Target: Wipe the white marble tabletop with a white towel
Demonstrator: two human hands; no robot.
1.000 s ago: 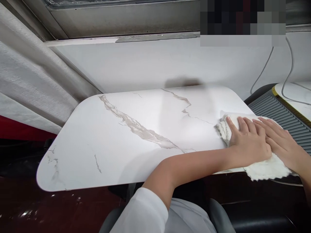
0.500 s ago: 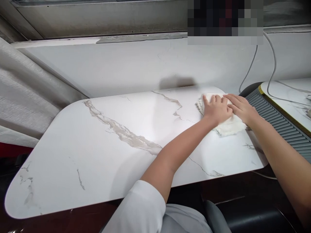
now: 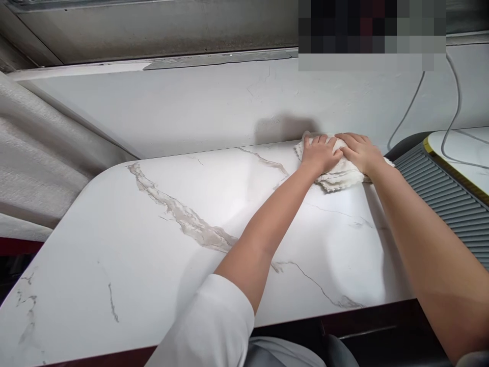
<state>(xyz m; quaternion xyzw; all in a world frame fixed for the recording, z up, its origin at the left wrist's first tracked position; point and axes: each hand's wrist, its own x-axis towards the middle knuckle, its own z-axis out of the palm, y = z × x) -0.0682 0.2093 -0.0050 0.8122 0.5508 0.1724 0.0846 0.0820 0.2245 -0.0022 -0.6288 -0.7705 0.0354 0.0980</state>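
A white cloth (image 3: 338, 181), folded in layers with a ruffled edge, lies against the far right edge of the white marble-patterned table (image 3: 153, 285). On the cloth's left part presses my left hand (image 3: 320, 154), open, its fingers spread flat and pointing toward the wall. Close beside it, my right hand (image 3: 361, 153) is open too, laid over the right part of the cloth with its fingers outstretched. My left thumb and right thumb nearly meet. Part of the cloth is hidden beneath both hands.
Behind the table runs a white wall (image 3: 183, 112) below a window ledge (image 3: 214, 60). A curtain (image 3: 34, 148) hangs at left. To the right are a grey ribbed panel (image 3: 439, 199), another white tabletop (image 3: 464, 158) and a grey cable (image 3: 456, 102).
Both hands and the cloth have moved together toward the table's far edge, slightly leftward in view. The camera view has shifted as well.
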